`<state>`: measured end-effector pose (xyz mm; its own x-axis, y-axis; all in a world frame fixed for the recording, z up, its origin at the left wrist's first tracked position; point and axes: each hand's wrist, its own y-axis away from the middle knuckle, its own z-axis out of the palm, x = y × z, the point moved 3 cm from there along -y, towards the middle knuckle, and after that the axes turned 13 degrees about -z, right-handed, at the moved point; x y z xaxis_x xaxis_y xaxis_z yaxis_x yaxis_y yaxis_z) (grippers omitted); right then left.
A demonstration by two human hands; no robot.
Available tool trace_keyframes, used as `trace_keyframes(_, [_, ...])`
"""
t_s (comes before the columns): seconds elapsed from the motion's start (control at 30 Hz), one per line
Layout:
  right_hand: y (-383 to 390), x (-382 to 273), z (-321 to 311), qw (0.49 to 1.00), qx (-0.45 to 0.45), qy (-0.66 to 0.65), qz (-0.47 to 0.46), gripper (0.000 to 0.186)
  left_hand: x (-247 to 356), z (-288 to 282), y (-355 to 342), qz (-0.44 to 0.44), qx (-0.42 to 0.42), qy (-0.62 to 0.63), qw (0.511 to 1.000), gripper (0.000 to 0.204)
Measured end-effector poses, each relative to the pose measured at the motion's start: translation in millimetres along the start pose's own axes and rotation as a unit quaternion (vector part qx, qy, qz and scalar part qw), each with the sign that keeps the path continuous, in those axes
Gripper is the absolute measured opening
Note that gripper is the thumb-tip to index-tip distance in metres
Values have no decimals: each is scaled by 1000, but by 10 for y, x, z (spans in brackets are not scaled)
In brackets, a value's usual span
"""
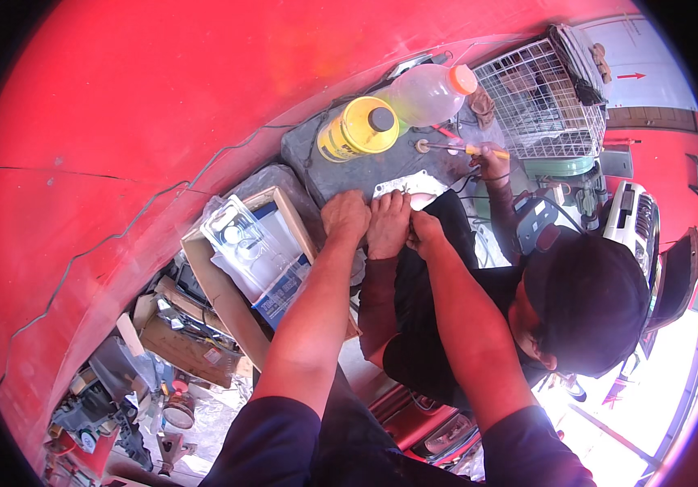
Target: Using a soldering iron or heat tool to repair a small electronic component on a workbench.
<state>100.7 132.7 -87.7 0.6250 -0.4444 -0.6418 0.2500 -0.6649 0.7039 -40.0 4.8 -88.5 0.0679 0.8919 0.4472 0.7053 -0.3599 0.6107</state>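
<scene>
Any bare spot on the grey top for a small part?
Yes: grey top between jug and left hand, continuing right between jug and white part. Crowded: white part's near edge, by co-worker's hand and right hand; box, holding packages.

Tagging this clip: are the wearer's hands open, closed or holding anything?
Left hand: curled near the white irregular flat part; grip cannot be told.
Right hand: curled near it too; grip cannot be told.

Looks like smooth plastic on the yellow container (357, 130) at twelve o'clock — matt cardboard on the open box (298, 224) at nine, metal wire on the crate (534, 143) at two.
</scene>
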Motion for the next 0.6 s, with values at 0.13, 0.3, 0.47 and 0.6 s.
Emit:
trace_keyframes(0.13, [-9, 14, 3, 1000, -2, -11, 2, 24, -5, 7, 0, 3, 9, 1, 1000, 20])
trace_keyframes(0.3, [7, 7, 11, 1000, 9, -6, 5, 25, -22, 27, -18, 3, 8, 4, 1000, 20])
trace_keyframes(0.47, [26, -15, 21, 1000, 5, 3, 1, 25, -19, 33, -27, -5, -2, 5, 1000, 20])
trace_keyframes(0.6, [-5, 1, 9, 1000, 0, 7, 3, 24, -21, 25, -19, -3, 1, 4, 1000, 20])
